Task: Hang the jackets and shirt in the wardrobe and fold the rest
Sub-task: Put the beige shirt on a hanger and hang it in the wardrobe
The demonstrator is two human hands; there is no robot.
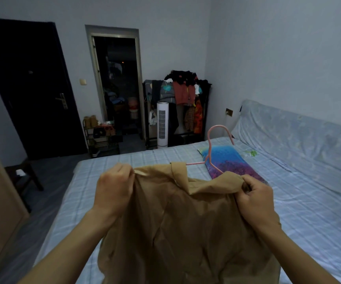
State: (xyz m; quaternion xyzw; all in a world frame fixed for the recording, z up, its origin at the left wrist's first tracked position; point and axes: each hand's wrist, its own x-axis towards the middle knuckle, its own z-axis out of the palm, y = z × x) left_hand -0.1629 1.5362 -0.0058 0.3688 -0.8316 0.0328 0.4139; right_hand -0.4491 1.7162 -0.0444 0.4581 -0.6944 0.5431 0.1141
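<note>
The left hand (pixel 114 189) pinches the top edge of a tan jacket (pixel 181 228) near one shoulder, fingers curled round the cloth. The right hand (pixel 255 193) grips the other side of the collar in the same way, so the garment is held up between both hands and hangs down in front of the person, over the near edge of the bed (pixel 145 158). A pink hanger (pixel 216 144) sits partly inside the jacket: one arm pokes out by the collar and the hook rises above the right hand. Just beyond it, on the pale blue checked sheet, lies a bright blue and purple pillow (pixel 227 158). Further right, a light patterned cover drapes over the raised side of the bed. Past the foot of the bed stands a white tower fan (pixel 162 124) in front of a black clothes rack (pixel 177 95) heaped with garments. To the left are a low shoe rack (pixel 101 136), an open doorway (pixel 118 85) and a dark door (pixel 32 89).
</note>
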